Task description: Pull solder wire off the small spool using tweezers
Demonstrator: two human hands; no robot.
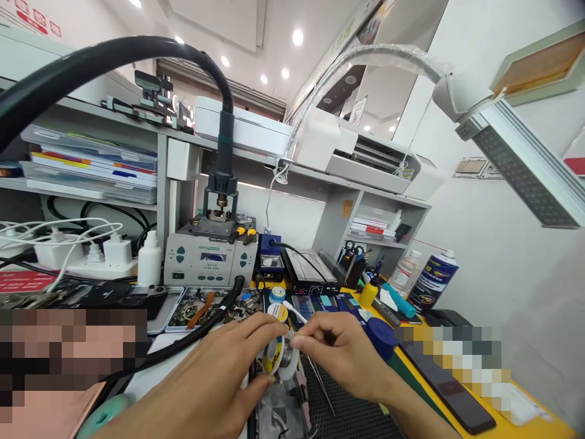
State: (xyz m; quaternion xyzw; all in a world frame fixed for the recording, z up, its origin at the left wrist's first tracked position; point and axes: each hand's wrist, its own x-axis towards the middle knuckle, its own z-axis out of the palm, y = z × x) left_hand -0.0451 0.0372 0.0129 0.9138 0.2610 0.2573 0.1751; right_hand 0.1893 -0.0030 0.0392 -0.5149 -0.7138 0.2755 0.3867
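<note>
My left hand [219,372] grips a small spool of solder wire [280,356] between thumb and fingers, low in the middle of the head view. My right hand [340,350] pinches at the spool's right side, fingertips closed on the thin wire end, which is too fine to see clearly. Both hands hover over a dark perforated mat [351,411] on the yellow-edged bench. A second spool [276,313] lies just behind the held one.
A rework station [209,259] with a black hose [137,52] stands behind the hands. Parts trays [201,308], a spray can [432,281], a blue jar [380,337], a dark phone [450,393] and a power strip [91,259] crowd the bench. A lamp [525,164] hangs at the right.
</note>
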